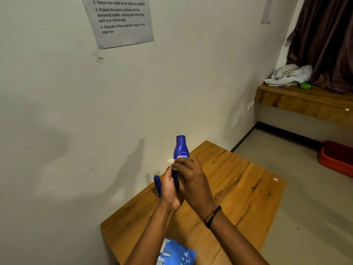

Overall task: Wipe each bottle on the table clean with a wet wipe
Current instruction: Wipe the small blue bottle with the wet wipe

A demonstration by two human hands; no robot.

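Note:
A dark blue Nivea bottle [181, 148] is held upright above the wooden table [238, 188], near the wall. My left hand [168, 190] grips its lower body from the left. My right hand [191, 178] presses a white wet wipe [171, 162] against the bottle's middle; only a small bit of the wipe shows past the fingers. A second, slimmer blue bottle [157, 185] stands on the table just left of my left hand, close to the wall.
A blue wet wipe pack [176, 253] lies at the table's near edge under my forearms. A red bin [336, 157] sits on the floor at right. A wooden ledge [305, 100] with cloths runs along the far right, below a dark curtain.

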